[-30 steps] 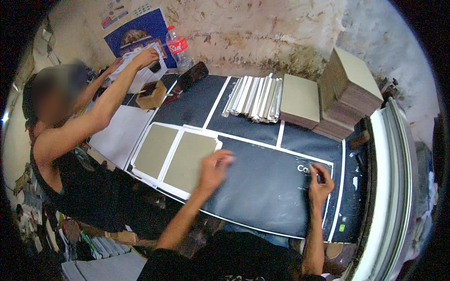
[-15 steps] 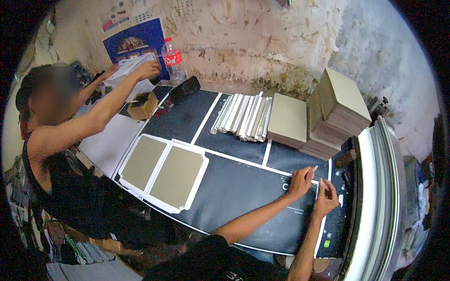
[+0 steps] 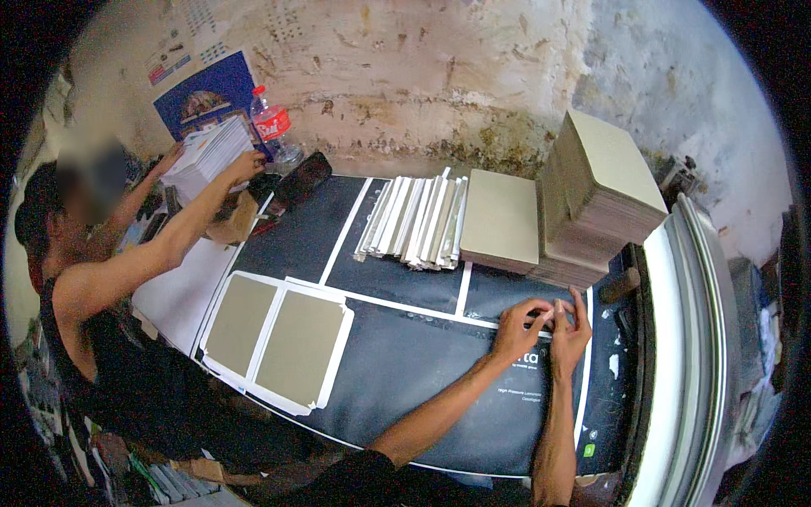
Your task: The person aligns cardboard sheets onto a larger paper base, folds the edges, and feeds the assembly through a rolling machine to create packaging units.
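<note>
Above the black work surface (image 3: 414, 363), toward its right end, my two hands meet at the fingertips. My left hand (image 3: 517, 328) has thumb and forefinger curled into a pinch. Beside it, my right hand (image 3: 572, 335) is also pinched, with one finger pointing up. Whatever lies between the fingertips, if anything, is too small to make out. To the left of my hands, two grey boards (image 3: 297, 345) lie side by side on a white sheet (image 3: 336, 365) whose edges show around them. Behind my hands stands a tall stack of grey boards (image 3: 601, 182), with a lower stack (image 3: 500, 215) beside it.
A bundle of white and grey strips (image 3: 414, 221) lies left of the stacks. Across the left end, a co-worker (image 3: 110, 287) grips a thick stack of white paper (image 3: 207, 159) near a plastic bottle (image 3: 272, 127) and a black block (image 3: 304, 177). A large roll (image 3: 688, 355) borders the right side.
My hands have come together, fingertips now touching or nearly so. The co-worker's paper stack is now more upright. The whole view has shifted slightly.
</note>
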Available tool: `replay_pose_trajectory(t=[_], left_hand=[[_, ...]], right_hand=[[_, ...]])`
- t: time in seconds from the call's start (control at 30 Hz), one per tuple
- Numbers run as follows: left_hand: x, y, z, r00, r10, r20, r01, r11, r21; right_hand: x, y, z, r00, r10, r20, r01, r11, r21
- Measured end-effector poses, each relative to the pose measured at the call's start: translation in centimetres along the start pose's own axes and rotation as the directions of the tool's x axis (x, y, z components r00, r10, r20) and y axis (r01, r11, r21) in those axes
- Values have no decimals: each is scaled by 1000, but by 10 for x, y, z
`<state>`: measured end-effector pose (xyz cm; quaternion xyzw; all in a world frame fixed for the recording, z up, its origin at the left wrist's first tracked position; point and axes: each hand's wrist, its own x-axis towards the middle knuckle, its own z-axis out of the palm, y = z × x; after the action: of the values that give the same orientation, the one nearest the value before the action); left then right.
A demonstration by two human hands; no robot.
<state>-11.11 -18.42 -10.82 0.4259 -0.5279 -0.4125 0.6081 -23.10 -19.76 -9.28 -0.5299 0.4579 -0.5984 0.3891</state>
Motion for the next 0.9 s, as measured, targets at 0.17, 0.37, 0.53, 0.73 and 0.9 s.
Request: replay_pose_trajectory(t=[0.17,0.37,0.53,0.73,0.9], left_hand=[[4,5,-11,995,89,-34,-84,986,144],[9,21,-24,974,-162,-156,133,974,-181],[10,13,-24,969,-107,-223,77,987,-139],[11,9,-23,977,-123,-177,75,964,-255],[10,9,-26,968,-156,-199,112,969,-219]], right_hand=[[0,-20,4,995,96,-20,-92,985,148],[-9,-47,12,962,248,112,-272,902,336],[-17,-42,21,983,94,160,-139,944,301],[-19,-40,22,989,8,150,-31,987,157],[-25,-41,29,973,-122,198,143,985,-94]])
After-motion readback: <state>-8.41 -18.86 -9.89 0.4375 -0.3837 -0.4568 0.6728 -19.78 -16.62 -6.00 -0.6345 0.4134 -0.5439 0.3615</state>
